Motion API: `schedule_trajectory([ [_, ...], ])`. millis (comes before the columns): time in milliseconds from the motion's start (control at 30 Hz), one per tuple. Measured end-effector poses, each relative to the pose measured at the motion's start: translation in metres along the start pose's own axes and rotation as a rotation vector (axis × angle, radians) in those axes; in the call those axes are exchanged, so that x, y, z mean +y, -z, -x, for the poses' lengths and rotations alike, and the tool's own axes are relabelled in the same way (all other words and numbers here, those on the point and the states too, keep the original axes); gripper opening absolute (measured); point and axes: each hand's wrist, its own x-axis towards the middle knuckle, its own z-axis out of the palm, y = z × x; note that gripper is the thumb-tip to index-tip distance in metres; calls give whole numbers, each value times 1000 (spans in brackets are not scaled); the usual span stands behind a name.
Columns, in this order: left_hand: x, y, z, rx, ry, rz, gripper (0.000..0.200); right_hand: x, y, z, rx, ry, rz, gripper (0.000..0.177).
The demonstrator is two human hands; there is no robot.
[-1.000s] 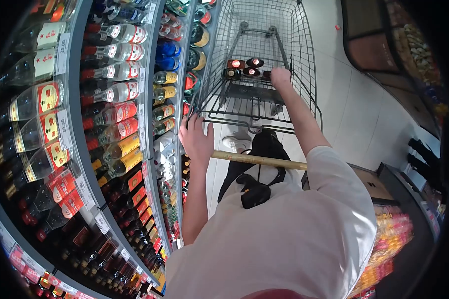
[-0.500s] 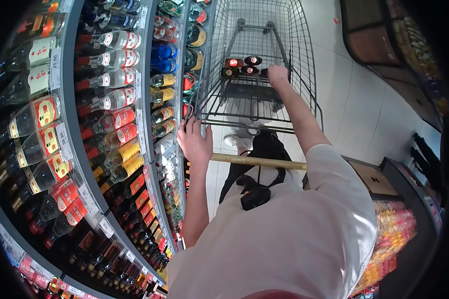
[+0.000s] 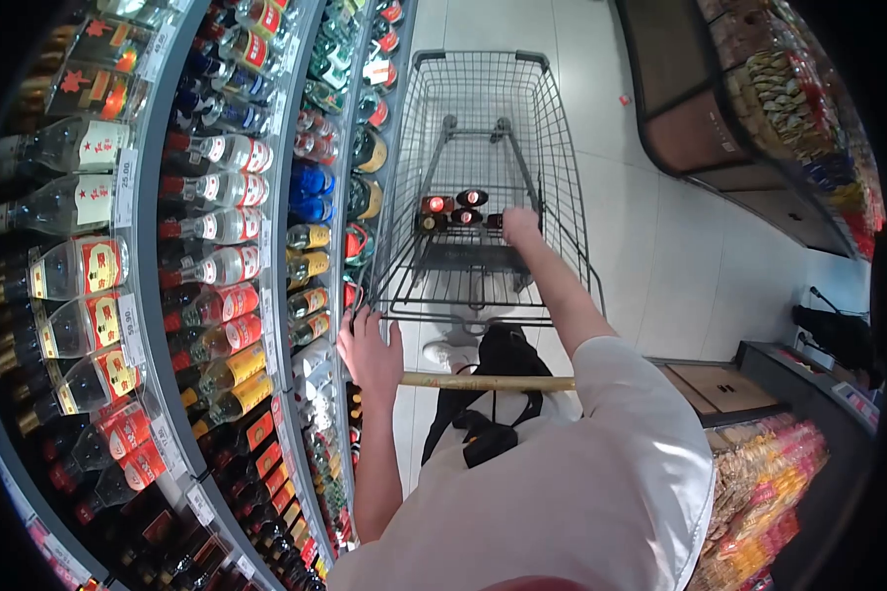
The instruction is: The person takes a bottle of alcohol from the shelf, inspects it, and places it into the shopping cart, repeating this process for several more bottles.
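My right hand (image 3: 520,228) reaches into the wire shopping cart (image 3: 565,187), closed round a dark bottle (image 3: 495,222) at the right end of a small group. Beside it stand several more dark bottles (image 3: 470,198) with red and white tops or labels. My left hand (image 3: 370,353) rests by the cart's rear left corner, close to the shelf edge, with its fingers stretched and apart. It holds nothing that I can see. The cart's yellowish handle bar (image 3: 488,382) runs across in front of my body.
Shelves (image 3: 146,222) packed with liquor bottles line the left side, close to the cart. A display counter (image 3: 695,133) with packaged goods stands on the right. Bagged snacks (image 3: 759,492) are piled at the lower right. Tiled floor (image 3: 650,246) runs between.
The view has shifted, so the cart and both hands appear lower and further left. My right hand stays at the bottles, and my left hand stays by the cart corner.
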Motion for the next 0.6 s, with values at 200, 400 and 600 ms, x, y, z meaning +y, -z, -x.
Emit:
schedule_trajectory([
  [200, -3, -4, 1, 15, 4, -5, 33, 3, 0, 9, 34, 25, -9, 28],
  [400, -7, -8, 4, 97, -50, 27, 33, 18, 11, 30, 9, 37, 24, 38],
  [600, -17, -22, 7, 164, -84, 40, 33, 28, 26, 55, -15, 58, 19, 45],
])
